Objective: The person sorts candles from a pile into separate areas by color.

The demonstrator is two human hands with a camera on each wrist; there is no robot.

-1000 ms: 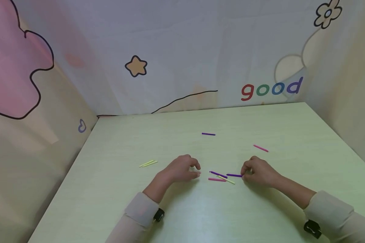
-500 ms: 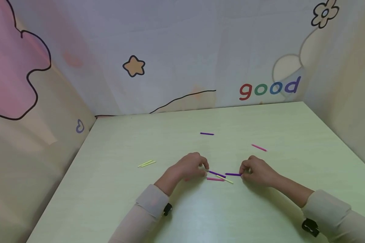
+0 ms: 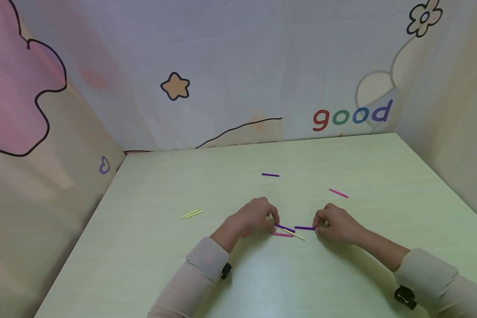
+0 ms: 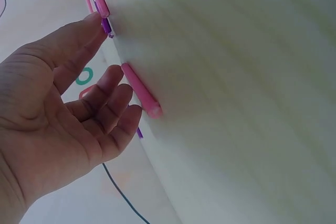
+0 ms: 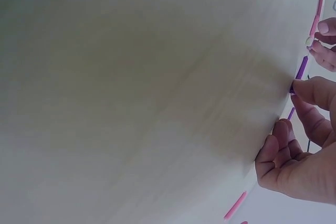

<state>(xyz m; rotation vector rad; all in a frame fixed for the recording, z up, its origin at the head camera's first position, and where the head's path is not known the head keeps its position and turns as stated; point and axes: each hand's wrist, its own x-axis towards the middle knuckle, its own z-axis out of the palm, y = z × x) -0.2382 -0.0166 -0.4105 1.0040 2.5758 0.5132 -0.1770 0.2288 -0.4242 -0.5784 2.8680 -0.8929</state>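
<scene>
My left hand (image 3: 256,215) has its thumb and index finger pinching the left end of a thin purple stick (image 3: 286,228). The left wrist view puts that stick's end (image 4: 106,26) at the fingertips, with the other fingers loosely curled. On the right, my right hand (image 3: 338,224) pinches the right end of a second purple stick (image 3: 304,228), lying nearly level on the table. A yellow stick (image 3: 298,236) and a pink stick (image 3: 281,234) lie in front of the first purple one, the yellow crossing the pink one's end. Another pink stick (image 4: 140,90) lies beneath my left hand.
Several yellow sticks (image 3: 191,214) lie together at the left of the pale table (image 3: 155,185). Farther back is a purple stick (image 3: 270,175), and a pink stick (image 3: 338,193) lies beyond my right hand. Printed cloth walls (image 3: 230,66) stand around the table's back and sides.
My left hand has moved right to the first purple stick and now pinches its left end. A pink stick has come into view under the left wrist. My right hand stays in place.
</scene>
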